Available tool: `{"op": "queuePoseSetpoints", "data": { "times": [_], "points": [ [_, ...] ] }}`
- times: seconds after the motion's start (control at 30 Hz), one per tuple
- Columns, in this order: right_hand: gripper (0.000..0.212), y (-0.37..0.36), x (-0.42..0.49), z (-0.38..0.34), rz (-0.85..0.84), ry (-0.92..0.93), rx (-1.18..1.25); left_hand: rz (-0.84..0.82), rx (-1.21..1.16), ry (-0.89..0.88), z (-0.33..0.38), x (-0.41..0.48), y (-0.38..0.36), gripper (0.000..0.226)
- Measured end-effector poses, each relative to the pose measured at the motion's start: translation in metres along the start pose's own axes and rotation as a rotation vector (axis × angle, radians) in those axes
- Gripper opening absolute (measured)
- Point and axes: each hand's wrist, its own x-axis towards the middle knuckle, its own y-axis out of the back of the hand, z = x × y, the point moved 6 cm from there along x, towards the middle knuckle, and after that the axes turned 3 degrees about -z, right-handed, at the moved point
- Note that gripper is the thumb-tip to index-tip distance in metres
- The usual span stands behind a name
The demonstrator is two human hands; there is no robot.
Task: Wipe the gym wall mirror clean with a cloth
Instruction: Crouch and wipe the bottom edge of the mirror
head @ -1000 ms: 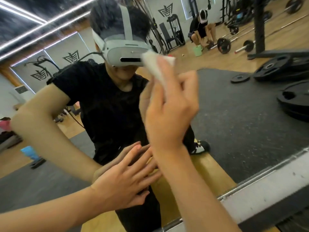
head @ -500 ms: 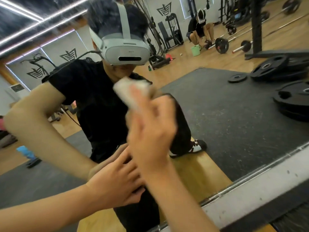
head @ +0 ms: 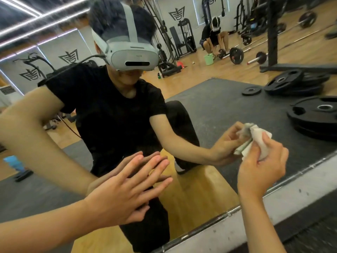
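Note:
The wall mirror (head: 215, 110) fills most of the head view and reflects me in a black shirt and a white headset. My right hand (head: 260, 167) presses a crumpled white cloth (head: 255, 141) against the glass at the lower right, close above the mirror's bottom edge. My left hand (head: 125, 190) lies flat on the glass at the lower middle, fingers spread, holding nothing. Both hands meet their reflections at the surface.
A metal strip and pale ledge (head: 273, 203) run along the mirror's bottom edge. Reflected in the glass: black weight plates (head: 313, 114) on a dark mat, barbells (head: 237, 55), a green bucket (head: 208, 59), gym machines, and another person crouching (head: 214, 35) far back.
My right hand has swept the cloth from high in the middle of the mirror down and to the right. My left hand has stayed flat on the glass.

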Motion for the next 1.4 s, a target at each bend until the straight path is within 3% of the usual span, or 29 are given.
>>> {"op": "queuePoseSetpoints", "data": {
  "times": [0.2,0.4,0.63,0.87,1.1,1.23,1.4],
  "points": [
    [0.027,0.009,-0.031,0.015,0.057,-0.198,0.027,-0.01,-0.01,-0.017,0.001,-0.001,0.003,0.081],
    [0.025,0.02,-0.061,0.047,0.0,-0.392,-0.047,-0.004,-0.111,0.0,0.001,0.001,0.014,0.091],
    [0.017,0.02,-0.055,0.063,-0.05,-0.533,-0.08,0.093,-0.117,-0.071,0.036,0.045,0.045,0.08],
    [0.017,0.026,-0.07,0.071,-0.041,-0.579,-0.004,0.122,-0.191,0.046,0.039,0.126,0.049,0.082],
    [0.02,0.029,-0.076,0.084,-0.101,-0.577,-0.027,0.054,-0.107,0.038,0.053,0.135,0.015,0.09],
    [0.01,0.035,-0.086,0.096,-0.149,-0.586,-0.054,0.038,-0.043,0.024,0.056,0.136,0.014,0.094],
    [0.009,0.039,-0.066,0.106,-0.076,-0.555,-0.052,0.039,-0.084,-0.002,0.055,0.139,0.017,0.1]
  ]
}}
